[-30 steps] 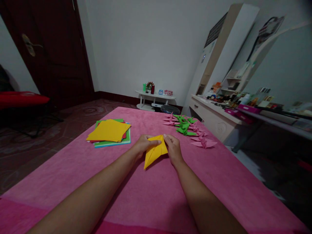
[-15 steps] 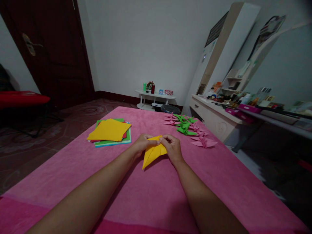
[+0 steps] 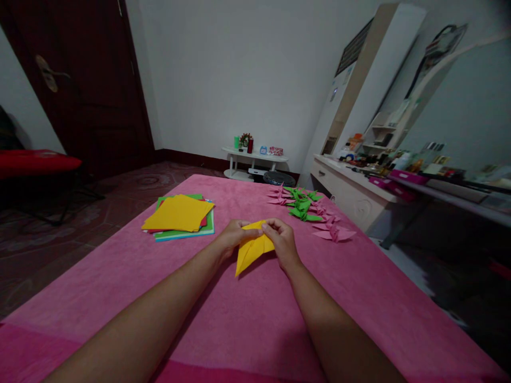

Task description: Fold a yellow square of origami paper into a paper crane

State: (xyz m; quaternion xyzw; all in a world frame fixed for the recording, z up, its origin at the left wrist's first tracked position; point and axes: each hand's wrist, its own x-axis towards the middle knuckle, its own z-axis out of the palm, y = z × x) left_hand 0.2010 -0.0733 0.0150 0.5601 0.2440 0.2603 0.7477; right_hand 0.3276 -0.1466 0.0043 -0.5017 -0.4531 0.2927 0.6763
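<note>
A folded yellow paper (image 3: 252, 250) with a pointed lower tip lies on the pink cloth (image 3: 255, 319) between my hands. My left hand (image 3: 232, 236) pinches its upper left edge with closed fingers. My right hand (image 3: 281, 242) pinches the top corner of the same piece, thumb and fingers pressed together. The two hands almost meet at the paper's top. A stack of coloured paper sheets (image 3: 179, 215), yellow on top, rests to the left of my hands.
Folded green paper cranes (image 3: 302, 205) and pink paper cranes (image 3: 333, 231) lie at the back right of the cloth. A pale dresser (image 3: 351, 194) crowded with items stands to the right. A dark door (image 3: 75, 80) and a red seat (image 3: 34, 159) are at the left.
My right hand's fingers have slid left along the yellow paper's top, closing the gap to my left hand. The paper has shifted only slightly.
</note>
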